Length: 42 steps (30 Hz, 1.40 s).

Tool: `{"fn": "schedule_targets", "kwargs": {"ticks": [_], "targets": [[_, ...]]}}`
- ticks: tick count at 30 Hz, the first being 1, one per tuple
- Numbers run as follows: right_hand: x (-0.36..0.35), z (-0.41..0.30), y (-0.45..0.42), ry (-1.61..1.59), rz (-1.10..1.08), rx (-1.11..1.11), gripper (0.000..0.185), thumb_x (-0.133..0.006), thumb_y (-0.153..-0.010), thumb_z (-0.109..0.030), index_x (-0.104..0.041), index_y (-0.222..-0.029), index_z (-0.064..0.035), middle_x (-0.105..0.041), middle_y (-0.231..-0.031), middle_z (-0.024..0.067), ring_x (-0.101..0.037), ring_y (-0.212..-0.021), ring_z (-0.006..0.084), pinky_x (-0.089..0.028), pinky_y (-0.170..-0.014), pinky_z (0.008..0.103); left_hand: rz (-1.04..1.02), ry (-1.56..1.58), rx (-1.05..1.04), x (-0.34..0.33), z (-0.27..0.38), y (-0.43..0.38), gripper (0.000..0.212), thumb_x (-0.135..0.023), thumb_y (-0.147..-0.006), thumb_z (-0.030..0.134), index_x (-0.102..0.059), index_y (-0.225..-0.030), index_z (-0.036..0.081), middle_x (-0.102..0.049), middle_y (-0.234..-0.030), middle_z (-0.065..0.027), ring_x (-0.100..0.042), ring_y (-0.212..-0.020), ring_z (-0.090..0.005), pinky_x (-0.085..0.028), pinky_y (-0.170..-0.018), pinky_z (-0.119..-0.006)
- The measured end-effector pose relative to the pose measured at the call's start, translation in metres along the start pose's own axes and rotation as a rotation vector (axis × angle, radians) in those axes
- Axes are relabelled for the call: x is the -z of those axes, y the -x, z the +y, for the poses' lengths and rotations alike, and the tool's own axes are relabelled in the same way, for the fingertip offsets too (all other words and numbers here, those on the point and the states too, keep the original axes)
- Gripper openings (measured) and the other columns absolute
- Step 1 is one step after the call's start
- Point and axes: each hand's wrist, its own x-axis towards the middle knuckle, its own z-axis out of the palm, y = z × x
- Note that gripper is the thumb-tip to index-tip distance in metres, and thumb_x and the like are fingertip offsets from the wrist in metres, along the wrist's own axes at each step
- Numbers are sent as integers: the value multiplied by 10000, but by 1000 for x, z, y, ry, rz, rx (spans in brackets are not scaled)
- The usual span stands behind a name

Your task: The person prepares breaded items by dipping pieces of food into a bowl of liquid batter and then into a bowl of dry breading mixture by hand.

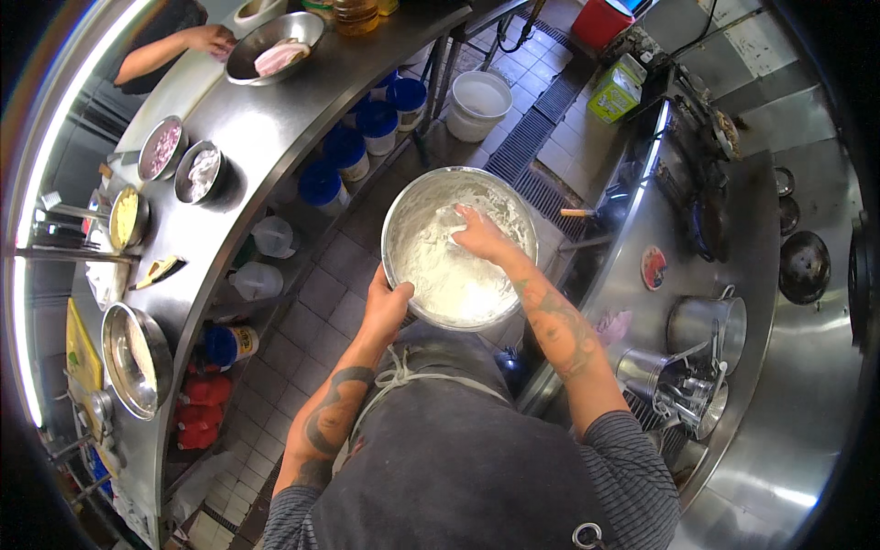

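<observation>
A large stainless steel mixing bowl [390, 237], held in front of my body, contains white flour-like powder [457, 282]. My left hand [387, 302] grips the near left side of its rim, thumb over the edge. Inside, my right hand [479, 235] reaches into the powder near the middle, fingers bent and dusted white. A pale, powder-covered lump [447, 223] shows by its fingertips; whether the hand holds it cannot be made out. Powder also clings to the inner wall of the bowl.
On the left steel counter [237, 148] are a bowl with raw meat [282, 56], small bowls of chopped food [163, 148] and another person's hand [213, 41]. A white bucket [479, 106] stands on the floor ahead. Pots [708, 330] and a stove line the right.
</observation>
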Motion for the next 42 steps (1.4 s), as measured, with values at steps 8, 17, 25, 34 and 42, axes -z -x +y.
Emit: {"fn": "schedule_targets", "kwargs": {"ticks": [8,17,25,34,42], "targets": [[31,49,-50,323,44,251,413,-587,-742,-88,-617,-1147,-14,-571,-1170,273,-565,-1084,396,-457,-930,442,21,-37,-33,-52,9,-40,611,-477,-754,-52,-395,-1360,-42,-573,-1207,-177,-591,-1055,-240,-477,-889,-329],[50,55,-74,168,76,349,301,-567,-764,-66,-649,-1052,-32,-582,-1162,251,-567,-1069,388,-460,-932,435,18,-92,-14,-75,9,-73,619,-512,-757,-35,-408,-1367,-28,-575,-1214,-163,-580,-1058,-219,-465,-898,-307],[46,62,-79,292,-17,370,328,-557,-781,-68,-644,-1093,-19,-514,-1277,262,-545,-1114,410,-452,-957,449,1,-109,-24,-87,24,-86,621,-503,-746,-46,-418,-1361,-24,-582,-1213,-151,-573,-1073,-214,-455,-908,-308],[87,63,-85,-215,152,21,528,-650,-737,-183,-580,-1227,0,-470,-1323,302,-456,-1252,385,-349,-1071,382,13,-63,4,-61,48,-94,606,-489,-740,-54,-432,-1344,-35,-578,-1216,-170,-577,-1068,-232,-442,-925,-320],[47,12,-80,244,137,147,508,-602,-768,-181,-570,-1231,25,-498,-1310,279,-406,-1296,385,-319,-1089,397,-25,13,-1,8,70,-113,591,-490,-745,-54,-434,-1333,-31,-583,-1195,-169,-580,-1064,-241,-450,-918,-327]]}}
